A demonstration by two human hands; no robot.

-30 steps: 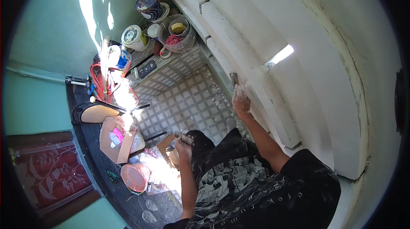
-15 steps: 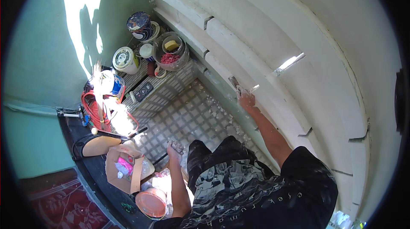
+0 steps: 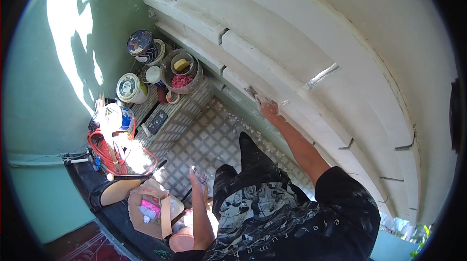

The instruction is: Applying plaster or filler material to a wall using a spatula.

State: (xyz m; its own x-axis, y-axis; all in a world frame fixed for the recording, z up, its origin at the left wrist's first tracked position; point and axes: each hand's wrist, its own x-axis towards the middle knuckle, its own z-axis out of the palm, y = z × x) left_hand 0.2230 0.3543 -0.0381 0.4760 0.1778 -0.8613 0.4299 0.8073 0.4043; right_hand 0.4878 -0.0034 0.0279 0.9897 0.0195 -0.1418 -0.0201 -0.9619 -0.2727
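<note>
My right hand, dusted white, grips a flat metal scraper or putty knife whose blade rests against a narrow white horizontal ledge on the wall to my right. Low beside my dark trousers, my left hand is closed around something caked in white, too small to make out. Longer white moulded bands with short dark notches run above the scraper along the curved-looking wall.
A slatted bench holds paint tins, buckets and a red hose. An open cardboard box and a pink tub sit on a dark surface at lower left. The tiled floor has white debris.
The view has swung, shifting the bench and box in frame. My right hand has slid with the scraper along the lower ledge toward the far corner. My left hand stays low, still closed.
</note>
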